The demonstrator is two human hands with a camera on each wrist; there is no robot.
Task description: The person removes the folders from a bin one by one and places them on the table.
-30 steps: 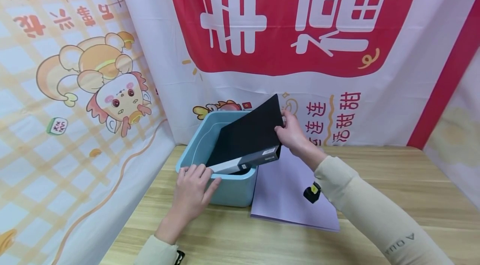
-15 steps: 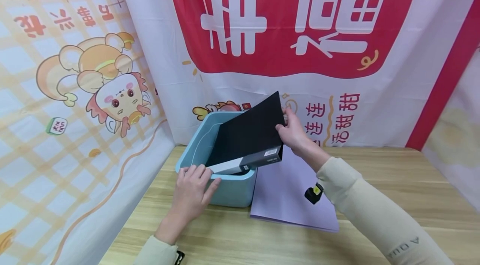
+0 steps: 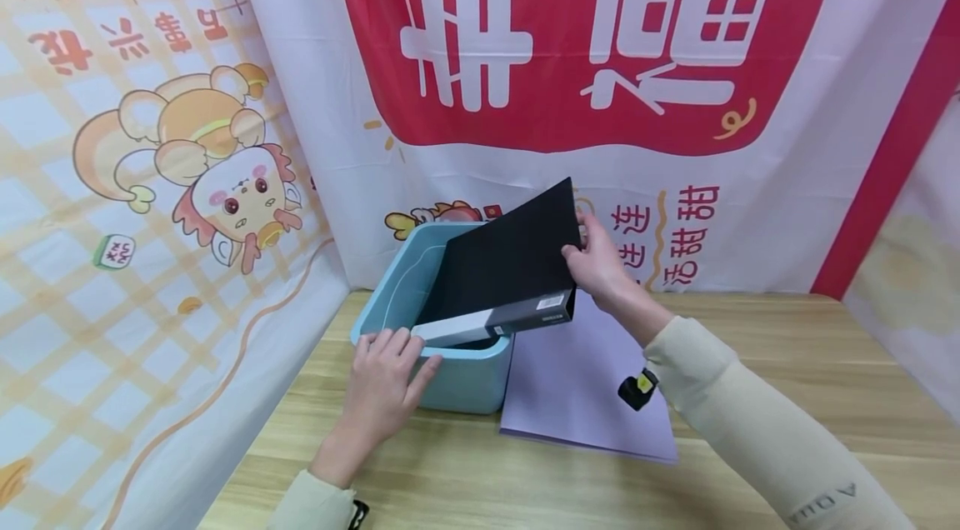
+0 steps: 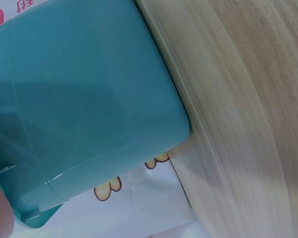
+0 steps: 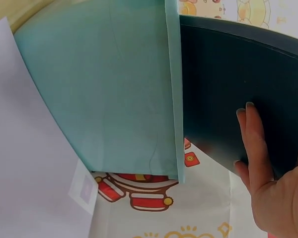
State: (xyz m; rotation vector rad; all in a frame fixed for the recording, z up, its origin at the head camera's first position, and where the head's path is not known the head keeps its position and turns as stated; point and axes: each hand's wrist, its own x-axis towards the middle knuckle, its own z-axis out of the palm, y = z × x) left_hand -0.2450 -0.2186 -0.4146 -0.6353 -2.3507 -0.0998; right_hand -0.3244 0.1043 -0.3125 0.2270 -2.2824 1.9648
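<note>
A black file folder (image 3: 502, 263) with a grey and white spine leans out of the blue plastic bin (image 3: 465, 387). Its left part is down inside the bin, and its right end sticks up past the rim. My right hand (image 3: 598, 265) holds that raised end, thumb on the upper face and fingers underneath. The right wrist view shows those fingers spread against the dark underside (image 5: 213, 74). My left hand (image 3: 381, 388) grips the bin's near left rim, fingertips hooked over the edge. In the left wrist view the bin's side wall (image 4: 89, 109) fills much of the picture.
A light purple folder or sheet (image 3: 588, 401) lies on the wooden table (image 3: 772, 380) to the right of the bin, partly under my right forearm. Printed cloths (image 3: 517, 180) hang behind and to the left. A black band with a yellow mark (image 3: 639, 388) sits at my right wrist.
My right hand has moved slightly to the right, drawing the black folder a little farther out of the bin. My left hand and the bin stay in place.
</note>
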